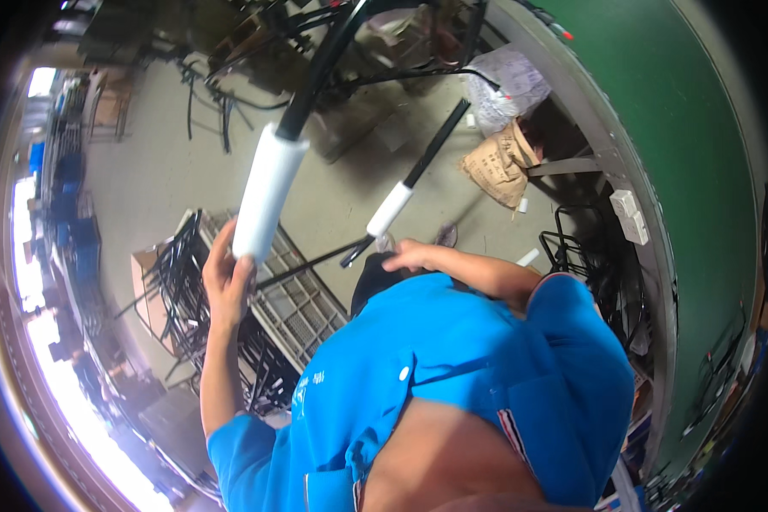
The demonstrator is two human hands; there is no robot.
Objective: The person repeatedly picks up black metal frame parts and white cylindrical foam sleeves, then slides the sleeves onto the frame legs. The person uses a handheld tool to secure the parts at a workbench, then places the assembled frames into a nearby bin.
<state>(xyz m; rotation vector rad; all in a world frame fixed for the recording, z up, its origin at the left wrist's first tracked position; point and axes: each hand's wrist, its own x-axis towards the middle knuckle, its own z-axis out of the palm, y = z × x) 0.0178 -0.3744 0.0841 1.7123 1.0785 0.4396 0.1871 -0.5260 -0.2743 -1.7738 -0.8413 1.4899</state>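
Observation:
My left hand (226, 282) is closed on the lower end of a white foam sleeve (267, 192), thumb on the near side. Out of the sleeve's top runs a black metal tube (322, 68), reaching up past the upper edge. Farther right, a second, smaller-looking white sleeve (391, 210) sits on another black tube (438, 143). Just below that sleeve, in front of my body, is my right hand (412, 256). Its fingers point left beside dark cloth; whether they grip anything is unclear.
A rack (294, 311) stands at left beside a heap of black bent tubes (179, 273). To the right are a brown sack (502, 166), a white bag (508, 81) and a green-topped table (666, 94) with a white socket box (629, 218) on its edge. More black frames lie beneath.

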